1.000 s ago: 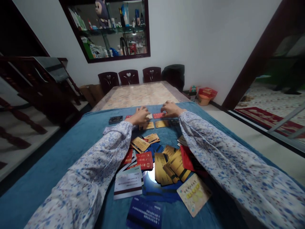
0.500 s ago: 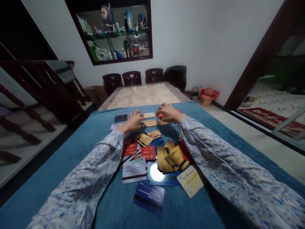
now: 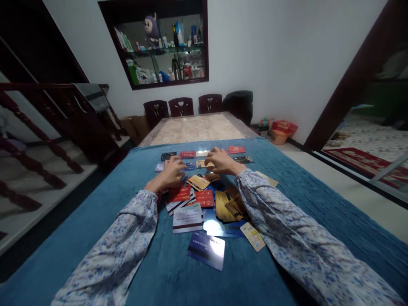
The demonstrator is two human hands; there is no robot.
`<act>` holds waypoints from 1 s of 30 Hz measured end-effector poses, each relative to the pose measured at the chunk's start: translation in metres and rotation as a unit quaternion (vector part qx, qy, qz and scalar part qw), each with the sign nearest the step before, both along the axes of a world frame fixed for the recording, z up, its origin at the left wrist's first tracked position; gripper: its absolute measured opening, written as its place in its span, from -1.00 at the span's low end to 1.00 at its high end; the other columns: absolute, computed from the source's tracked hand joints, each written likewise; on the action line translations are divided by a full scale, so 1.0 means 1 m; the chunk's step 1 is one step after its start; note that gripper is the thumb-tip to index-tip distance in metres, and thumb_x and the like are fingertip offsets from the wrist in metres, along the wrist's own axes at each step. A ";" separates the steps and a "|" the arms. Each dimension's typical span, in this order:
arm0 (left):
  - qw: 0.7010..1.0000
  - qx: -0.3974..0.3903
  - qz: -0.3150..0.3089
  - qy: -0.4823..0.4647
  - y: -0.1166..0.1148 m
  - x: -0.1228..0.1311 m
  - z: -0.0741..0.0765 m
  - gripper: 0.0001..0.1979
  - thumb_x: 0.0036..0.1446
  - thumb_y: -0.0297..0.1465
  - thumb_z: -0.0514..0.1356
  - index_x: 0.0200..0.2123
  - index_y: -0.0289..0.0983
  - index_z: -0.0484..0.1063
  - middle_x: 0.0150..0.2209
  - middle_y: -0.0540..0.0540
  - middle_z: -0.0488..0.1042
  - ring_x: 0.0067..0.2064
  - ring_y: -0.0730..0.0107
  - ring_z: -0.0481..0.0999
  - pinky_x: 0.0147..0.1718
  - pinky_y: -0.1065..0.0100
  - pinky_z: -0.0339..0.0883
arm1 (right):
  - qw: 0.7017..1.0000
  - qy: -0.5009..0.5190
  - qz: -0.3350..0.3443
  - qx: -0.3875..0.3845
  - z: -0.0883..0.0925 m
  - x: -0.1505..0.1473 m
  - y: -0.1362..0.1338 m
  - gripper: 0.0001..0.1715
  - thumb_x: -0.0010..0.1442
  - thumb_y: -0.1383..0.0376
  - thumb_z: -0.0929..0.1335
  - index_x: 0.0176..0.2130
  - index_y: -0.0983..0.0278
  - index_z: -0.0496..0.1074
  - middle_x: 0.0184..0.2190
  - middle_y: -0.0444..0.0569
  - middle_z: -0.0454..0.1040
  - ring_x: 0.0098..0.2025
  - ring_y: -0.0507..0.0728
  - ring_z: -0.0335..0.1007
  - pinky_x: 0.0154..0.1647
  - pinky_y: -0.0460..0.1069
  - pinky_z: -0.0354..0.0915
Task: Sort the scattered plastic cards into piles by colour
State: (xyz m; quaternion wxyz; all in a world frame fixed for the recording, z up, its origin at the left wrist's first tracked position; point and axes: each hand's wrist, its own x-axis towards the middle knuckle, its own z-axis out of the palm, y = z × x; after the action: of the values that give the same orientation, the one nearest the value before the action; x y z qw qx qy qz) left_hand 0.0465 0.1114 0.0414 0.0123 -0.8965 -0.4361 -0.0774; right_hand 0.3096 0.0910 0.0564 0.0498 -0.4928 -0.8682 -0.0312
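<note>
Both my arms, in blue-flowered white sleeves, reach over a blue blanket (image 3: 287, 187) strewn with plastic cards. My left hand (image 3: 170, 172) rests palm down with curled fingers on cards beside a blue card (image 3: 188, 167). My right hand (image 3: 219, 161) lies over a gold card (image 3: 203, 164), fingers bent onto it. Beyond the hands runs a row of cards: a black card (image 3: 168, 155), a red card (image 3: 187, 154), a pale card (image 3: 202, 153), another red card (image 3: 236, 149). A loose heap of red, gold and blue cards (image 3: 207, 204) lies between my forearms.
The blanket covers the near end of a long table with a marbled top (image 3: 194, 127). Dark wooden chairs (image 3: 180, 106) stand at its far end. A stair railing (image 3: 47, 123) runs on the left, a wall cabinet (image 3: 165, 46) hangs behind, and a doorway opens on the right.
Both hands have drawn back toward me from the far row of cards. The far row now lies uncovered. The camera has tilted, so the heap sits lower and smaller.
</note>
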 end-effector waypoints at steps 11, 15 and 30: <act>0.999 0.008 0.044 -0.003 -0.015 -0.043 -0.021 -0.69 0.25 -0.34 0.11 -0.06 -0.15 0.61 0.07 -0.22 0.54 0.28 -0.13 0.26 0.17 -0.17 0.18 | 1.000 0.005 0.021 -0.021 -0.010 -0.024 -0.012 -0.60 0.25 0.16 0.39 0.04 0.19 0.62 0.09 0.15 0.55 0.19 0.39 0.16 0.06 0.19 0.14; 0.999 -0.008 0.030 -0.008 -0.018 -0.038 -0.021 -0.70 0.26 -0.36 0.12 -0.03 -0.17 0.60 0.07 -0.23 0.54 0.29 -0.13 0.25 0.21 -0.18 0.16 | 0.999 -0.008 0.022 -0.045 -0.014 -0.030 -0.019 -0.62 0.30 0.11 0.35 -0.01 0.18 0.63 0.09 0.13 0.56 0.18 0.38 0.20 0.02 0.18 0.14; 0.991 -0.114 -0.067 -0.016 -0.002 0.009 -0.025 -0.57 0.13 -0.55 0.12 -0.02 -0.16 0.63 0.21 -0.11 0.55 0.37 -0.09 0.20 0.34 -0.21 0.10 | 0.996 -0.046 0.031 -0.073 -0.019 -0.040 -0.027 -0.47 0.30 -0.12 0.35 -0.14 0.22 0.65 0.05 0.17 0.55 0.18 0.41 0.25 0.06 0.20 0.17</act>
State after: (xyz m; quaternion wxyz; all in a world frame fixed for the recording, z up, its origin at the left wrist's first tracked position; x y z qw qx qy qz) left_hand 0.0555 0.1094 0.0166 -0.1022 -0.9178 -0.3814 -0.0416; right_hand 0.2697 0.0641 0.0379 -0.0251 -0.4662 -0.8842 0.0109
